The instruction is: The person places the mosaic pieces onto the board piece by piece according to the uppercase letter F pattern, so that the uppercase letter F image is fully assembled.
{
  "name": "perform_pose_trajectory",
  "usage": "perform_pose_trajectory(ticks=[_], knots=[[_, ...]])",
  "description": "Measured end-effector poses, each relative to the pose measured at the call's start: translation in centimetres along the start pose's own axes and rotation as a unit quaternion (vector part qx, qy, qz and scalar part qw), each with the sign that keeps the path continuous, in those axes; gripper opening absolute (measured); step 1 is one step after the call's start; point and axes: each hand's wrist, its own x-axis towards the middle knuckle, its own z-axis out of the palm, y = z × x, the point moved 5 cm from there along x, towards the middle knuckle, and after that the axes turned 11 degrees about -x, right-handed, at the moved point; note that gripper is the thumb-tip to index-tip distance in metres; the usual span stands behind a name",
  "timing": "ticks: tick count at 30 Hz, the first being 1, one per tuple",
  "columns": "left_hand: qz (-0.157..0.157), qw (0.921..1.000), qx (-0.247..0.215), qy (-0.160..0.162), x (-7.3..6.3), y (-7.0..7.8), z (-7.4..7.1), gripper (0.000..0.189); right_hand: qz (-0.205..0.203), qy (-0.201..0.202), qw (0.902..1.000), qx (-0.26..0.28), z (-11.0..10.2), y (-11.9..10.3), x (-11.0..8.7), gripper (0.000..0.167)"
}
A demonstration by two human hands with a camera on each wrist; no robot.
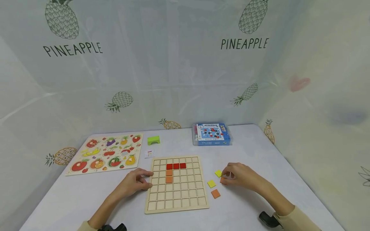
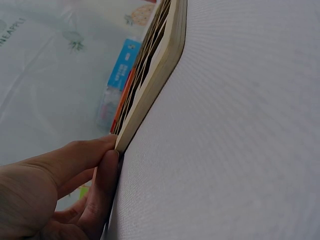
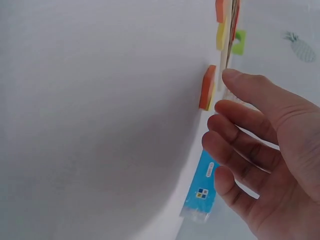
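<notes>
My left hand [image 1: 133, 183] rests at the left edge of a wooden grid board [image 1: 176, 209], its thumb and index fingertips touching the edge. Three red tiles [image 1: 176, 166] sit in a row in the board's grid, with two orange tiles [image 1: 169, 175] in the column below the leftmost one. My right hand [image 1: 238, 175] is right of the board, close over a loose orange tile [image 3: 207, 89]. In the right wrist view its thumb and fingers are loosely bent and apart, with that tile beyond their tips. Nearby lie two yellow tiles [image 1: 211, 183] and another orange tile [image 1: 215, 193].
A fruit puzzle board [image 1: 108, 153] lies at the back left. A green arched block [image 1: 153, 140] and a small printed card [image 1: 149, 154] are behind the grid board. At the back right stands a blue-and-clear box [image 1: 212, 134]. A patterned curtain [image 1: 179, 80] hangs behind the table.
</notes>
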Motion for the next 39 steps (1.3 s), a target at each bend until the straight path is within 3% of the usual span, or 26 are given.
perform_pose_trajectory(ticks=[39], knots=[[-0.008, 0.9998, 0.019, 0.006, -0.1, 0.2, 0.0, 0.046, -0.026, 0.0, 0.9997, -0.001, 1.0, 0.2, -0.3, 0.014]])
